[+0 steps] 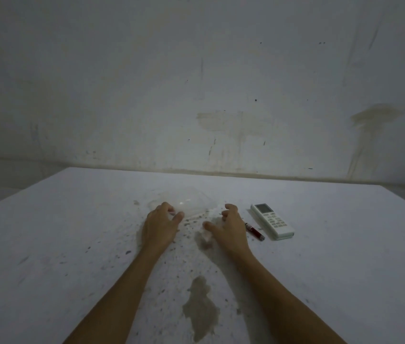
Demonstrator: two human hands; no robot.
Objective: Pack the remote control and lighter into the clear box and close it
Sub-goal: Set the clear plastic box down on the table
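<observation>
A clear plastic box point(189, 201) lies on the white table, faint and hard to make out, with its lid down as far as I can tell. My left hand point(160, 225) rests at its near left corner, fingers curled and touching the edge. My right hand point(230, 228) hovers just right of the box's near edge, fingers spread and empty. A white remote control point(272, 220) lies to the right of that hand. Between the two rests a dark red lighter point(255, 232).
The white table point(72, 244) is worn, with chipped specks and a bare grey patch point(201, 306) near me. A stained wall point(196, 95) rises close behind the table's far edge.
</observation>
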